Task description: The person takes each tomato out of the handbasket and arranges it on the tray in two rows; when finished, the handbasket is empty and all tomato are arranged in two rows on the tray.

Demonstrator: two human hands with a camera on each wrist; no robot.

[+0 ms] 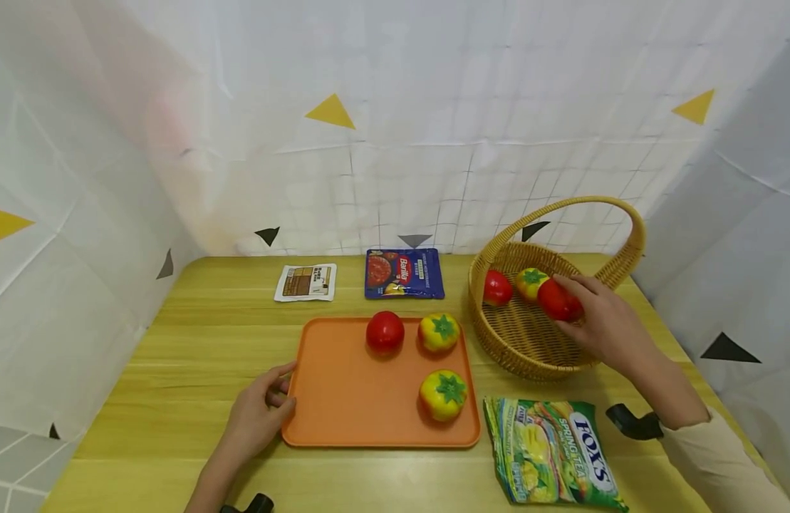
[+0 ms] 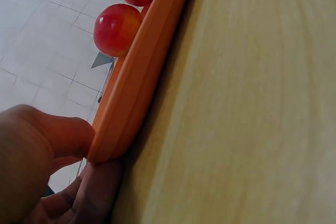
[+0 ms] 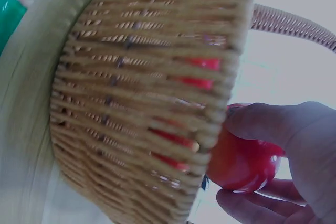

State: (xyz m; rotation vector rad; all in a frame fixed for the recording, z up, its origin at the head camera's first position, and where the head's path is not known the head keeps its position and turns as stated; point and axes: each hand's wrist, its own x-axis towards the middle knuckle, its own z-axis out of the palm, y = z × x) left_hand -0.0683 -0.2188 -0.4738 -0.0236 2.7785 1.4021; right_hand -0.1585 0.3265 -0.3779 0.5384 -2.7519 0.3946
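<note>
My right hand grips a red tomato between thumb and fingers, over the wicker basket. In the right wrist view, that tomato shows just past the basket's rim, partly covered by the fingers. Two more tomatoes are in the basket, one showing red and one yellow with a green star-shaped top. My left hand pinches the left edge of an orange tray, thumb above and fingers below. On the tray lie a red tomato and two yellow-red ones with green tops.
A green FOX'S candy bag lies in front of the basket. Behind the tray are a blue Banila packet and a small white packet. The basket's tall handle arches above it. White curtains enclose the wooden table.
</note>
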